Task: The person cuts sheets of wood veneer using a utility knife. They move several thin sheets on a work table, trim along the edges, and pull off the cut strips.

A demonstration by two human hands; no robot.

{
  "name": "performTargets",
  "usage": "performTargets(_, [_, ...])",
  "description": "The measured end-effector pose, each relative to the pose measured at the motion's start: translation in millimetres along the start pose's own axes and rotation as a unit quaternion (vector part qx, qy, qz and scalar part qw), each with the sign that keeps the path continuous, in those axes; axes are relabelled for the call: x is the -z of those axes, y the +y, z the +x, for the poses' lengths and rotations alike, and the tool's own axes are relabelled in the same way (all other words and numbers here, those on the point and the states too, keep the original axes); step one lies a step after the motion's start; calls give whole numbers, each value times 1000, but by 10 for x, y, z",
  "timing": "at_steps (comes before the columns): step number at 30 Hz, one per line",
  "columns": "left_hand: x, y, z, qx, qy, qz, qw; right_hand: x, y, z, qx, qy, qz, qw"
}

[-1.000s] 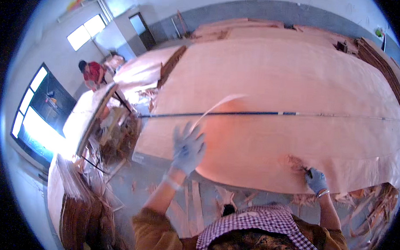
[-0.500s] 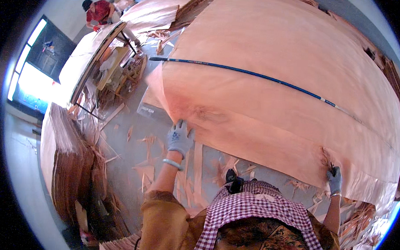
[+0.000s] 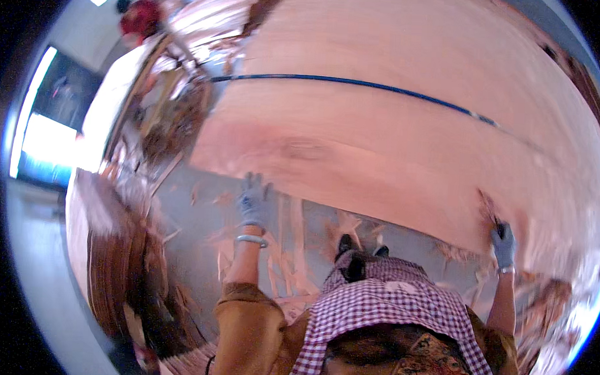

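Note:
A broad, thin sheet of pinkish wood veneer (image 3: pixel 380 150) lies spread before me, with a reddish stained patch near its left end. My left hand (image 3: pixel 252 202), in a pale glove, is at the sheet's near edge with its fingers spread and nothing in them. At the near right, my gloved right hand (image 3: pixel 503 242) is curled at the edge beside a torn, dark-rimmed split (image 3: pixel 488 208) in the veneer. Something dark shows at its fingertips, too blurred to name. A long blue pole (image 3: pixel 356 82) lies across the sheet beyond both hands.
Veneer scraps (image 3: pixel 291 253) litter the grey floor (image 3: pixel 206 217) below the near edge. A veneer stack (image 3: pixel 109 267) stands at the left. Far left, a person in red (image 3: pixel 140 20) is beside another table (image 3: pixel 121 95). More veneer lies at the back.
The sheet's left corner, raised and folded over before, now lies flat. My left hand has let go of the edge and spread its fingers. My right hand stays by the split; the view has shifted.

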State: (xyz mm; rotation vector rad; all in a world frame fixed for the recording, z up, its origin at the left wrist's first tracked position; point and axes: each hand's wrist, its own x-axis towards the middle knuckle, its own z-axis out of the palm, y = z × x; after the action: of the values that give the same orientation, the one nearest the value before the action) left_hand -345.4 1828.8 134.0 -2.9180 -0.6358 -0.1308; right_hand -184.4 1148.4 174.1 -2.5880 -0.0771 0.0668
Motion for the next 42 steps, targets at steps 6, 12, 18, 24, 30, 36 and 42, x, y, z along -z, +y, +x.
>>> performTargets(6, [-260, 139, 351, -66, 7, -21, 998, 174, -338, -518, -204, 16, 11, 979])
performTargets(12, [-460, 285, 695, -85, 58, 41, 994, -13, -78, -884, -332, 162, 402, 838])
performTargets(18, [-311, 292, 719, -121, 45, 31, 991, -234, -67, -775, -364, 275, 495, 740])
performTargets(24, [-219, 305, 725, -111, 19, 15, 993, -377, 188, -519, -371, 331, 486, 719])
performTargets(30, [32, 460, 659, -314, 282, 31, 906, -455, 684, -254, -379, 424, 426, 703])
performTargets(36, [106, 346, 629, -323, 246, 49, 913, -335, 336, -277, -377, 424, 493, 660])
performTargets(42, [299, 619, 513, -231, 200, -42, 951, -300, 643, -457, -385, 402, 468, 687])
